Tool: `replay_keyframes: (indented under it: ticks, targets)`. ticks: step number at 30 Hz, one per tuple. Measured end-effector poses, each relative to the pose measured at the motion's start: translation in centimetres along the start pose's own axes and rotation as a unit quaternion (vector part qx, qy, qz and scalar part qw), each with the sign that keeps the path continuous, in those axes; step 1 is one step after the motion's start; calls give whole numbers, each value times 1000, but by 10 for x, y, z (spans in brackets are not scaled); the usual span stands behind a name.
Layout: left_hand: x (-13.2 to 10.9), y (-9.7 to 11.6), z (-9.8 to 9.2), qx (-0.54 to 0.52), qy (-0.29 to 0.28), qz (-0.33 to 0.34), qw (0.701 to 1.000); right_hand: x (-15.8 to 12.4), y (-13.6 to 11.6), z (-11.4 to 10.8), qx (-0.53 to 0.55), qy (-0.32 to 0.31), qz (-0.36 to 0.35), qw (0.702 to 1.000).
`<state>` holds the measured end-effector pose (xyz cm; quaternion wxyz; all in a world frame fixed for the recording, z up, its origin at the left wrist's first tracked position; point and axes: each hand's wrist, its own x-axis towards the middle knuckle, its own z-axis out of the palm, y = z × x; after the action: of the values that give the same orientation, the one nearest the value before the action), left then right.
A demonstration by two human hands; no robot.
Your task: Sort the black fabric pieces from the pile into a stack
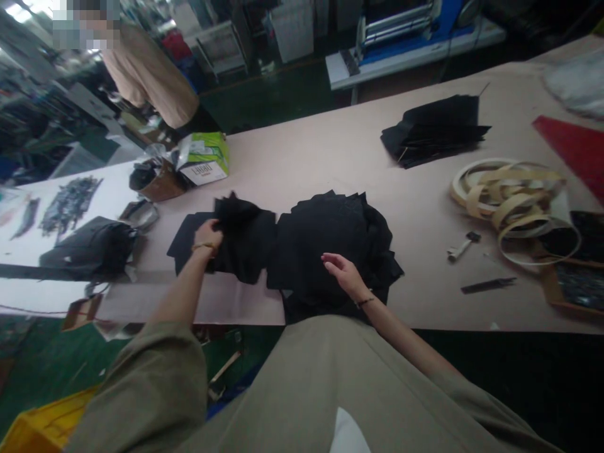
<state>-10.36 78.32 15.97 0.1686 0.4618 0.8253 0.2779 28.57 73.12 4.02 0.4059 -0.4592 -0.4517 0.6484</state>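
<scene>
My left hand grips a gathered, raised fold of a stack of black sheet material, whose cloth or leather type I cannot tell. To its right, a larger, rumpled pile of similar black sheets lies on the pale pink tabletop. My right hand is at the pile's near side, fingers apart, with nothing held. Its fingertips are at or just above the black surface.
A coil of beige strips, a small hammer and a dark blade lie to the right. Another black stack lies beyond. A person in a beige top stands past the far edge, near a torn green-and-white box.
</scene>
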Motion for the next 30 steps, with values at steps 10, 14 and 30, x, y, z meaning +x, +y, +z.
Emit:
replay_keyframes:
  ticks: [10,14,30]
  targets:
    - [35,-26,26,346,-49,43,936,-27,55,-53,25,285,159,945]
    - [-85,32,174,137,-191,254,938,-22,61,-49,75,299,217,926]
    - [-73,64,169,47,-226,191,954,-14,45,-29,-4,182,74,981]
